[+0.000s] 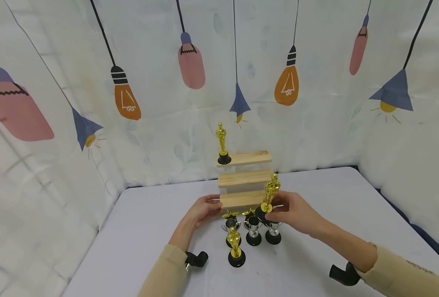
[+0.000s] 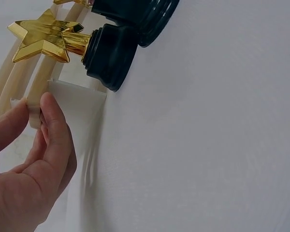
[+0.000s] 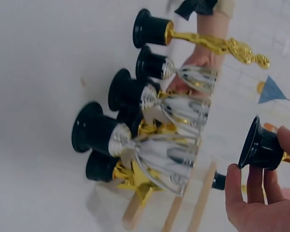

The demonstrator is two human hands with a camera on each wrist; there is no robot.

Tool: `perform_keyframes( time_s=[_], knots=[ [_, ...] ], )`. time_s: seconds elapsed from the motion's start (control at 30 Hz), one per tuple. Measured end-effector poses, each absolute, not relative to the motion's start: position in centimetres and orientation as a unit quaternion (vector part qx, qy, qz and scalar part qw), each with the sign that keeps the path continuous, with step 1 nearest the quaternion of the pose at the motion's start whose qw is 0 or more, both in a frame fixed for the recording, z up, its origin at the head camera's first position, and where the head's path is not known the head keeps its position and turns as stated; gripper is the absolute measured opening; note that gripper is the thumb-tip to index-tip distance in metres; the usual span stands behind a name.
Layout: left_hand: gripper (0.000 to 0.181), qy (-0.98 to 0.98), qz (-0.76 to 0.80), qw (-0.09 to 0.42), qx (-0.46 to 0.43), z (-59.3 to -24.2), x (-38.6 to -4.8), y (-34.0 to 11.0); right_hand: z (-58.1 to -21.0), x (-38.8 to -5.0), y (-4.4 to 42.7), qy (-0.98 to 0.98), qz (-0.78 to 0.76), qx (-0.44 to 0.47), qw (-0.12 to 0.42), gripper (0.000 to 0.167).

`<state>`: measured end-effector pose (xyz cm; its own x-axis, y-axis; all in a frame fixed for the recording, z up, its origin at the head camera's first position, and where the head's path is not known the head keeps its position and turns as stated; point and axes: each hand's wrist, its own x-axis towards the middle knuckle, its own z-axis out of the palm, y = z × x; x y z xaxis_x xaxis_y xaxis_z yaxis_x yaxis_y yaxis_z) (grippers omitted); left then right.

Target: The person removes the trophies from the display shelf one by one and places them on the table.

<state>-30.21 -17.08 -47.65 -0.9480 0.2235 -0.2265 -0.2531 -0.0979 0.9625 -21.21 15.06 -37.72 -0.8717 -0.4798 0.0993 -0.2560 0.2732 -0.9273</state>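
Observation:
My left hand (image 1: 202, 210) is at the left end of a three-tier wooden display shelf (image 1: 239, 199), its thumb and fingertips pinching the lowest board (image 2: 40, 87). In my right hand (image 1: 296, 213) is a gold figure trophy (image 1: 272, 189), gripped by its black base (image 3: 262, 151) and raised by the shelf's right side. A second gold figure trophy (image 1: 221, 139) stands on the left end of the top board. Silver cup trophies (image 1: 254, 226) stand on the table before the shelf, with gold star trophies (image 2: 44, 37) behind them. Another gold figure trophy (image 1: 235, 243) stands nearest me.
A white cloth covers the table (image 1: 138, 243). Behind the shelf hangs a pale curtain (image 1: 160, 136) printed with lamps and bulbs. Black straps with small devices (image 1: 197, 259) sit on both wrists.

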Motion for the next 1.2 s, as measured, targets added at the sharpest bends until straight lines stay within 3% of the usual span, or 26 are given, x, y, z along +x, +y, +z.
perform_keyframes(
  time_s=[0.27, 0.4, 0.9, 1.2],
  knots=[
    [0.054, 0.648, 0.740, 0.181, 0.001, -48.2, -30.5, -16.0, -39.8, -18.0, 15.3, 0.786, -0.563, -0.228, 0.120, 0.040],
    [0.053, 0.659, 0.734, 0.164, -0.001, -48.0, -30.5, -16.0, -41.1, -17.3, 14.6, 0.774, -0.577, -0.221, 0.139, 0.039],
    [0.052, 0.660, 0.735, 0.153, 0.000, -47.6, -30.6, -16.9, -46.4, -17.7, 12.1, 0.814, -0.519, -0.217, 0.142, 0.034],
    [0.052, 0.656, 0.737, 0.160, -0.006, -47.8, -30.5, -17.0, -48.0, -17.9, 11.7, 0.840, -0.469, -0.248, 0.114, 0.032]
  ],
)
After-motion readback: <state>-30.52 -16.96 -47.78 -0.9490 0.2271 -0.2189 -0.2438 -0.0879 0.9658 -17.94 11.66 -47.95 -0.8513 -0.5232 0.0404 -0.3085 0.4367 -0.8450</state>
